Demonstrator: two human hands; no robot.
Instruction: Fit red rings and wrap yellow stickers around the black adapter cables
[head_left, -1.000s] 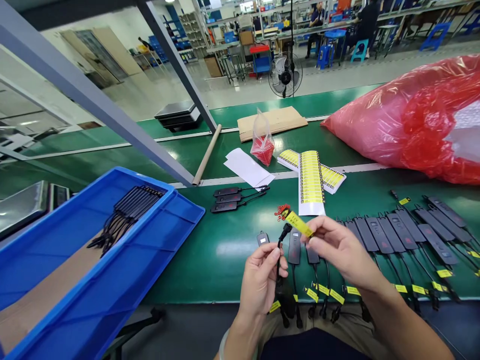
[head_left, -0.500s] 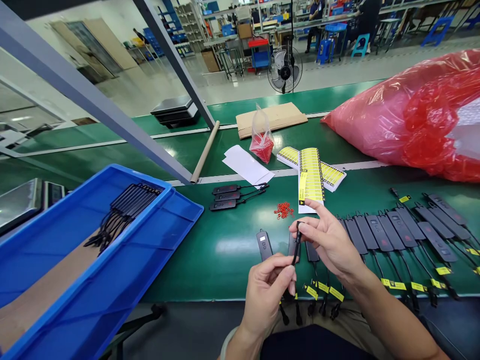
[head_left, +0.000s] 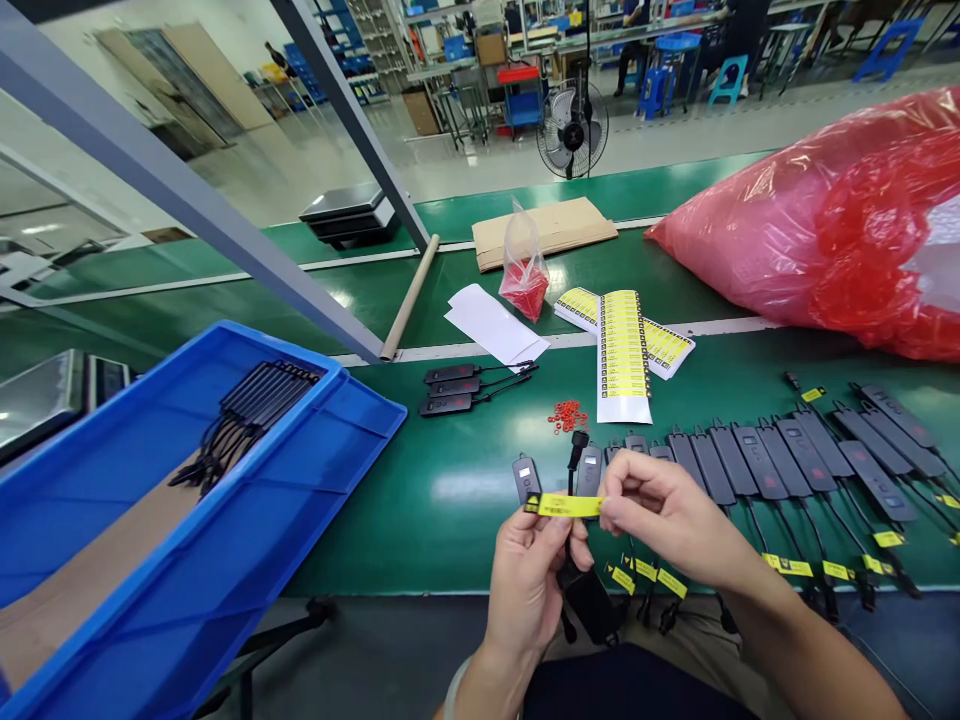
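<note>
My left hand (head_left: 529,565) is closed round a black cable (head_left: 572,478) whose connector (head_left: 578,440) points up and away from me. A dark controller box (head_left: 590,603) hangs below that hand. Across the cable lies a yellow label (head_left: 566,506), its dark-marked end by my left thumb. The label's right end is pinched in my right hand (head_left: 660,510). Beyond my hands, a controller with a small screen (head_left: 526,478) lies on the green table, beside another controller (head_left: 589,472). Small red rings (head_left: 568,416) are heaped past them.
A row of labelled controllers (head_left: 757,462) stretches right. Yellow label sheets (head_left: 624,345), white paper (head_left: 495,328) and a bag of red pieces (head_left: 525,285) lie further back. A blue bin (head_left: 330,455) stands left, three controllers (head_left: 450,388) near it. A big red plastic bag (head_left: 810,220) sits at right.
The yellow label, earlier at my right fingertip over the sheets, now lies against the cable. My right hand has let go of the connector and moved slightly right and down, gripping the label's end.
</note>
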